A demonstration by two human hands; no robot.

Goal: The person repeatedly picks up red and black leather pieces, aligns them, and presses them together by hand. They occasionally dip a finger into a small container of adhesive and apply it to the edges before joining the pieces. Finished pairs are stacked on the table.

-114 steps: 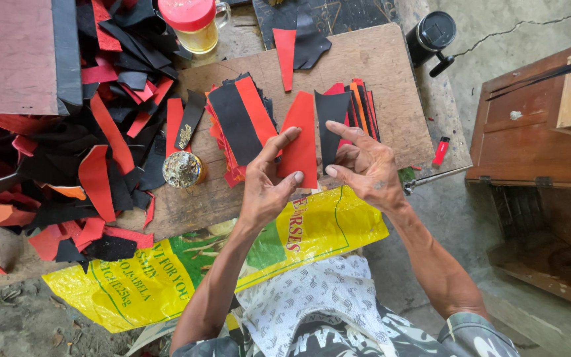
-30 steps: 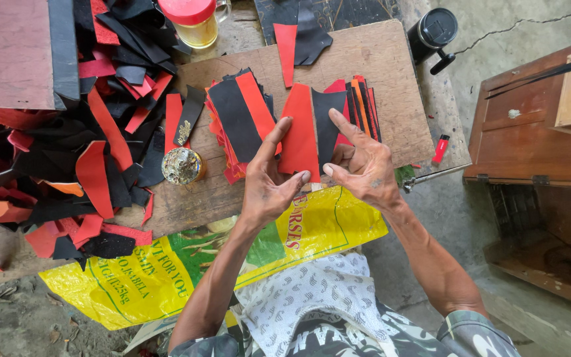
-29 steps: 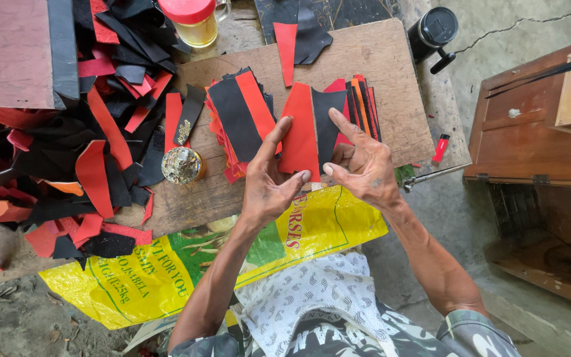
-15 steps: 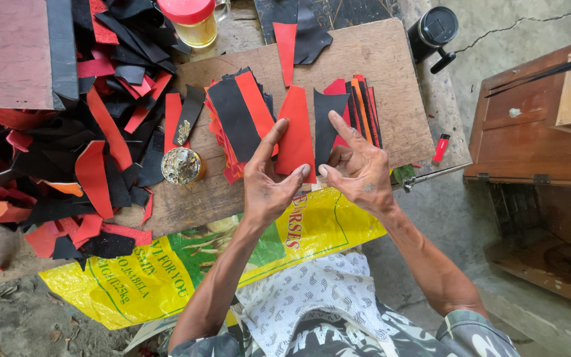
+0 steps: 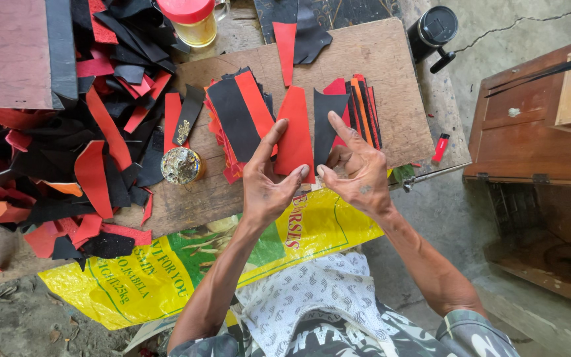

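Two bare hands meet over a tapered red leather piece (image 5: 295, 129) on the worn wooden board (image 5: 391, 66): left hand (image 5: 269, 182) and right hand (image 5: 358, 168) pinch its lower edge, other fingers spread. Even tension from both pinches would likely keep it flat. Red and black leather offcuts (image 5: 87, 145) flank the board; yellow printed sack (image 5: 166, 264) and concrete floor (image 5: 497, 20) lie beyond.

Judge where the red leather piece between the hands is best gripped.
Probably at its wide lower edge, coming from the person's side: the red leather piece lies flat on the wooden board, tapering away, and the left hand and right hand already meet at that near end.
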